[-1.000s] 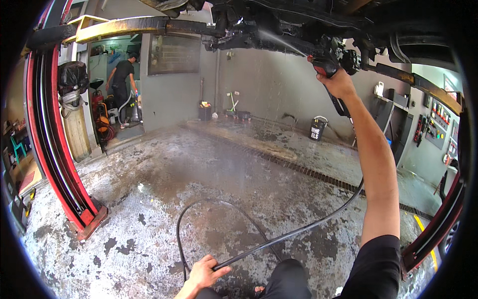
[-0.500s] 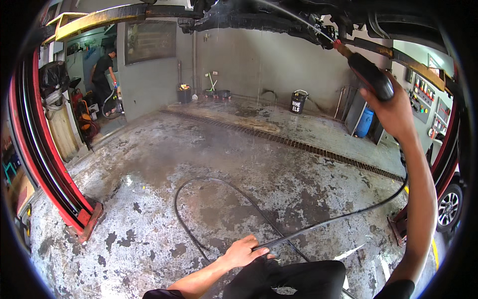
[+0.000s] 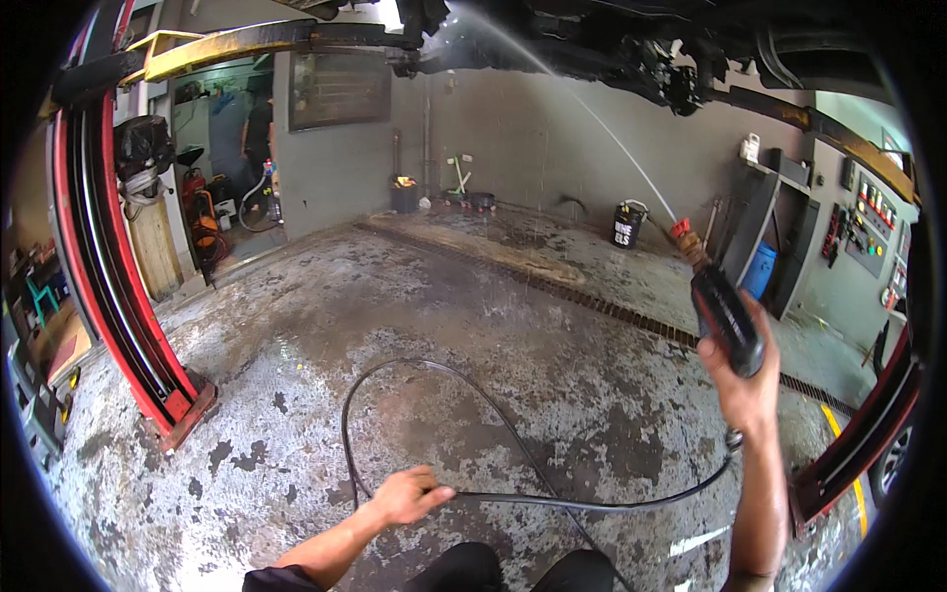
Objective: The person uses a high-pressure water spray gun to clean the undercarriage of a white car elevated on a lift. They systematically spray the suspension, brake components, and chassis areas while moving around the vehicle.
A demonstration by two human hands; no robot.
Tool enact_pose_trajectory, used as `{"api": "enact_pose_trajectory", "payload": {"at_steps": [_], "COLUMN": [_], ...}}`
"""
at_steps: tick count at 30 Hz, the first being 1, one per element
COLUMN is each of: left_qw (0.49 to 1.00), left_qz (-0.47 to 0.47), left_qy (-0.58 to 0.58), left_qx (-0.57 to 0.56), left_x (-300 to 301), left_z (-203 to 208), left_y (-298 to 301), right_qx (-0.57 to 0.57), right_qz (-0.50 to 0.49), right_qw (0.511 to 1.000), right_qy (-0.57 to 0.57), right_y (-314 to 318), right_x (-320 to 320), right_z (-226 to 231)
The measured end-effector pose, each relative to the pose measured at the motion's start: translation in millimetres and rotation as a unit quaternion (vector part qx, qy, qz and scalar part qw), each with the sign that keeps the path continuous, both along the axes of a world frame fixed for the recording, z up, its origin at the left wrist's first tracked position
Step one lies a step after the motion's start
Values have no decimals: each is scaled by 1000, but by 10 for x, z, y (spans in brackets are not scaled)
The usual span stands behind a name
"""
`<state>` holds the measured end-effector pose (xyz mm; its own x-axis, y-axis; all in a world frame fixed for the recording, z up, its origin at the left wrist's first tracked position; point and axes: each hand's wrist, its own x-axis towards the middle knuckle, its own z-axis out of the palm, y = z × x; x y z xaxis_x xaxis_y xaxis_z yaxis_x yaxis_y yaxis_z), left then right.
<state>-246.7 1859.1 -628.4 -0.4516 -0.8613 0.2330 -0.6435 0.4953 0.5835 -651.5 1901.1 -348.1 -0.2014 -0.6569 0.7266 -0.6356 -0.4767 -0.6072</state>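
Note:
My right hand (image 3: 748, 390), raised at the right, is wrapped round the grip of a black pressure-washer spray gun (image 3: 728, 318) with a red-orange nozzle tip. From the nozzle a thin white water jet (image 3: 592, 111) shoots up and left against the dark underside of a raised vehicle (image 3: 582, 49), where it breaks into mist. A black hose (image 3: 562, 502) runs from below the gun across to my left hand (image 3: 406, 496), which is closed around it low in the middle. The rest of the hose loops over the wet floor beyond that hand.
Red lift posts stand left (image 3: 133, 296) and right (image 3: 856, 439), with a yellow-black lift arm (image 3: 232, 47) overhead. A floor drain grate (image 3: 592, 299) crosses the worn floor. Farther back are a black bucket (image 3: 627, 223), a blue container (image 3: 759, 270) and a person (image 3: 258, 136) in a doorway.
My right hand and the spray gun have come down, away from the underside, with the jet still on. My left hand has shifted left with the hose. The doorway person is now more hidden.

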Motion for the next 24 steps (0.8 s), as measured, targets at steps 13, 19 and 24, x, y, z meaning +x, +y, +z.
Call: {"api": "enact_pose_trajectory", "payload": {"at_steps": [13,19,24], "left_qw": [922,864,786], "left_qz": [359,493,504], "left_qy": [-129,-31,234], "left_qx": [-61,-95,-270], "left_x": [787,1725,2423], "left_z": [792,686,623], "left_y": [-445,85,92], "right_qx": [54,10,25], "right_qz": [237,235,305], "right_qw": [951,942,914], "right_qy": [-192,-238,-267], "right_y": [-1787,-2139,-1937], "right_x": [297,974,1525], "right_z": [-1021,-1366,-1327]}}
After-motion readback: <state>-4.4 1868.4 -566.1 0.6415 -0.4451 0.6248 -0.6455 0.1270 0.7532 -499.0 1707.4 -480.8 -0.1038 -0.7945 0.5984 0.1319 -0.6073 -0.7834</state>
